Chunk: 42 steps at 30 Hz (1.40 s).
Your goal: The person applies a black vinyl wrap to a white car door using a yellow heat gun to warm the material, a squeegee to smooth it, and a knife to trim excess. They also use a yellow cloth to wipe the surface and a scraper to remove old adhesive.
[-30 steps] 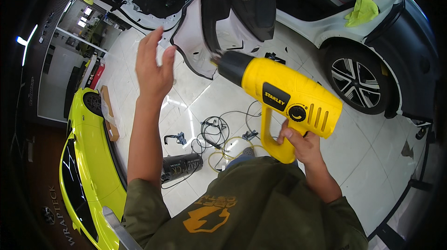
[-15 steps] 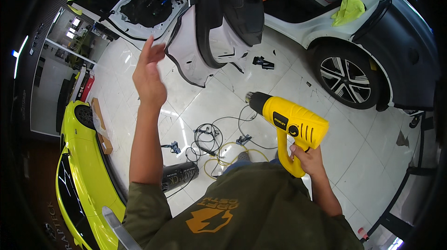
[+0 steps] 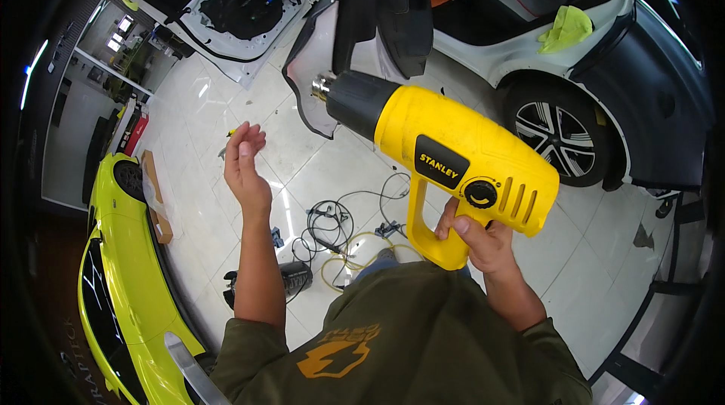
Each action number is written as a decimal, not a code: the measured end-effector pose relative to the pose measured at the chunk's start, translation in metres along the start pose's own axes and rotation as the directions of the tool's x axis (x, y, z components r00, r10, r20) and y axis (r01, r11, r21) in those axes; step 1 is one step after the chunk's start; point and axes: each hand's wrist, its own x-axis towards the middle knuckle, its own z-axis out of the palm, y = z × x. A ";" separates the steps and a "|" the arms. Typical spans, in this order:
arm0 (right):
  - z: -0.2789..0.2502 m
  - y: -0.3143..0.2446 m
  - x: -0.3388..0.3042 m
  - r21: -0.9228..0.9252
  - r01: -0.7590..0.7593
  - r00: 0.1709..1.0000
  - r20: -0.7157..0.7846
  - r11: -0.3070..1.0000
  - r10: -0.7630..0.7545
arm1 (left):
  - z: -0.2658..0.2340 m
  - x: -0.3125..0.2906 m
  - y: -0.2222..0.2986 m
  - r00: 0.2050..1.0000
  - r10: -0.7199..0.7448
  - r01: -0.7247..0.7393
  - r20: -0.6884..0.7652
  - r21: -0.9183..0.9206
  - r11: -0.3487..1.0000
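Note:
My right hand [image 3: 487, 243] is wrapped round the lower handle of a yellow heat gun [image 3: 498, 156]. The gun lies across the middle of the view, its black front and metal nozzle pointing up and to the left. Just beyond the nozzle stands a car panel [image 3: 310, 58], dark on top with a pale lower part; whether the nozzle touches it I cannot tell. My left hand [image 3: 249, 171] is raised left of the nozzle with its fingers loosely apart, holding nothing.
A white car with a dark fender [image 3: 642, 95] and a wheel [image 3: 555, 133] stands at the right, a lime cloth [image 3: 568, 29] on its sill. A removed door [image 3: 249, 9] is at the far left, a lime car [image 3: 140, 254] at the left. Cables [image 3: 336, 231] lie on the tiles.
The heat gun has come up closer to the view, its nozzle shifting left toward the panel. My left hand has dropped lower, away from the panel's edge.

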 end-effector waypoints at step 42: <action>-0.167 0.084 -0.058 -0.094 -0.552 0.823 -0.220 0.829 0.523 | 0.086 -0.146 0.144 0.696 -0.212 0.597 0.686 -0.389 0.702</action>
